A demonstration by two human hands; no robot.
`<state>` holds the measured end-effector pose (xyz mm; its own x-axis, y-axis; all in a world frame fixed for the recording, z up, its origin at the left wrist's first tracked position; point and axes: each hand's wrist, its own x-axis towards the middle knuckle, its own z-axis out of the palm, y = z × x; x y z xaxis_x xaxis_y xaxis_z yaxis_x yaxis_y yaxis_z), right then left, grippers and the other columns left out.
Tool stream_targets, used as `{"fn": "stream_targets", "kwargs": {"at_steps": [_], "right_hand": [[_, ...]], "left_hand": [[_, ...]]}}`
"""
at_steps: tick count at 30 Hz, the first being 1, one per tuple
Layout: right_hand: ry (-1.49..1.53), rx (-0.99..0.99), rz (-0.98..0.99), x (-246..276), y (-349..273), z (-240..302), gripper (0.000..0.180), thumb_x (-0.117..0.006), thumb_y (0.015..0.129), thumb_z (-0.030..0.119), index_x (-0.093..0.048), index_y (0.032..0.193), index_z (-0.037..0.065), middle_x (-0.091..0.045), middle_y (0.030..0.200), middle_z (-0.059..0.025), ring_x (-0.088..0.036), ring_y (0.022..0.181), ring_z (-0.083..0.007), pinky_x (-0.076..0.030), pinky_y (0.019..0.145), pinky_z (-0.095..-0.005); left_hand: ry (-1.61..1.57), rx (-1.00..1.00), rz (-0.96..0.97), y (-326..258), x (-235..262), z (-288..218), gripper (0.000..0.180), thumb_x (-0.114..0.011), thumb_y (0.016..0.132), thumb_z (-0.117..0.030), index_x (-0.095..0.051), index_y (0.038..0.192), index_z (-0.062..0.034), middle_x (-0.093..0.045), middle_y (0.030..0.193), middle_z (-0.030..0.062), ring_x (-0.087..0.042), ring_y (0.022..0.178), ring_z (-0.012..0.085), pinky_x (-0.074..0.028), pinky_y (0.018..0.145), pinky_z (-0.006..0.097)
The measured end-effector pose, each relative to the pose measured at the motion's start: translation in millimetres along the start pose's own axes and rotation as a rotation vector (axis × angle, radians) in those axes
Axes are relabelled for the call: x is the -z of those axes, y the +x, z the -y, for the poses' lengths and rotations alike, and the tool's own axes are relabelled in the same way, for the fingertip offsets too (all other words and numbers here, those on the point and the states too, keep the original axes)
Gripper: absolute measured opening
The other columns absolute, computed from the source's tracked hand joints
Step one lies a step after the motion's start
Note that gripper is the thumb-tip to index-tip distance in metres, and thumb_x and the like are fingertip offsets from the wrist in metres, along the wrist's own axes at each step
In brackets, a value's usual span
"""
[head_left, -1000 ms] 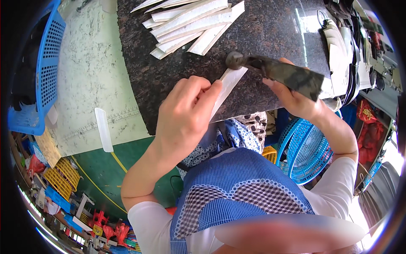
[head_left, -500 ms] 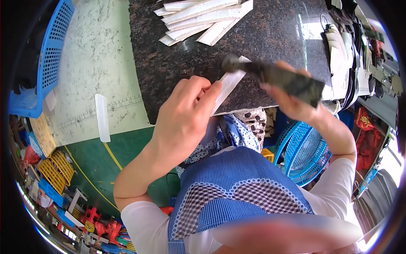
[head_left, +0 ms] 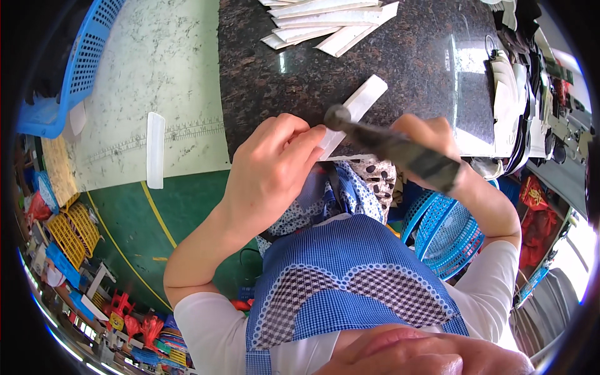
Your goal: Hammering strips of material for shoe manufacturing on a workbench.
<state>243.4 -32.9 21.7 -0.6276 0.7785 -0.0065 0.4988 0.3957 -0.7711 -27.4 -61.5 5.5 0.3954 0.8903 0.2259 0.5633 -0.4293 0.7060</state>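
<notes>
My left hand (head_left: 272,165) is closed at the near end of a narrow white strip (head_left: 367,99), thumb and forefinger pressed together on it. The strip lies slantwise on a dark speckled stone slab (head_left: 431,69), close to its front edge. My right hand (head_left: 431,144) is wrapped round the handle of a hammer (head_left: 390,149), blurred by motion. The hammer's round head is over the strip, just beside my left fingertips; whether it touches is unclear. Farther back on the slab lies a loose pile of similar white strips (head_left: 331,19).
A single white strip (head_left: 155,150) lies on the pale board (head_left: 125,69) with ruler marks at left. A blue basket (head_left: 87,59) stands at the board's far left. Dark and white pieces (head_left: 509,94) are stacked on the right. Round blue baskets (head_left: 447,231) sit below the slab.
The hammer head has come nearer to me and closer to my left fingertips, showing more of the strip's far end. The whole view has shifted slightly. My left hand still pinches the strip.
</notes>
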Motion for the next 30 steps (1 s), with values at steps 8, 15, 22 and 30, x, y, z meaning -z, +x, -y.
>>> {"fn": "stream_targets", "kwargs": {"at_steps": [8,15,22,30], "right_hand": [[-0.058,0.037,0.065,-1,10,10,0.015,-0.068,0.089,0.014,-0.058,0.094,0.004,-0.058,0.062,-0.0135,-0.063,0.055,-0.0334,-0.048,0.051,-0.0397],[-0.046,0.043,0.036,-7,10,12,0.020,-0.071,0.084,0.016,-0.057,0.092,0.005,-0.057,0.062,-0.0142,-0.062,0.056,-0.0346,-0.047,0.049,-0.0396],[-0.141,0.028,0.090,-2,17,24,0.019,-0.071,0.085,0.015,-0.057,0.092,0.005,-0.059,0.063,-0.0123,-0.063,0.054,-0.0320,-0.047,0.048,-0.0393],[-0.096,0.057,0.055,-8,16,25,0.019,-0.071,0.084,0.014,-0.056,0.089,0.005,-0.060,0.065,-0.0121,-0.063,0.055,-0.0318,-0.048,0.048,-0.0407]], "left_hand": [[0.044,-0.019,-0.127,-13,-5,2,0.022,-0.083,0.071,-0.001,-0.073,0.091,-0.0027,-0.061,0.080,0.0050,-0.060,0.067,0.0202,-0.049,0.056,0.032],[0.210,-0.171,-0.188,-21,-11,6,0.026,-0.084,0.066,0.000,-0.072,0.089,0.0007,-0.059,0.080,0.0044,-0.057,0.063,0.0182,-0.046,0.051,0.029],[0.290,-0.242,-0.227,-22,-14,12,0.018,-0.079,0.076,-0.010,-0.067,0.087,-0.0017,-0.054,0.078,0.0020,-0.055,0.064,0.0146,-0.046,0.051,0.025],[0.274,-0.227,-0.227,-21,-13,10,0.016,-0.078,0.078,-0.011,-0.066,0.083,-0.0025,-0.053,0.078,0.0019,-0.055,0.064,0.0147,-0.046,0.051,0.026]]}}
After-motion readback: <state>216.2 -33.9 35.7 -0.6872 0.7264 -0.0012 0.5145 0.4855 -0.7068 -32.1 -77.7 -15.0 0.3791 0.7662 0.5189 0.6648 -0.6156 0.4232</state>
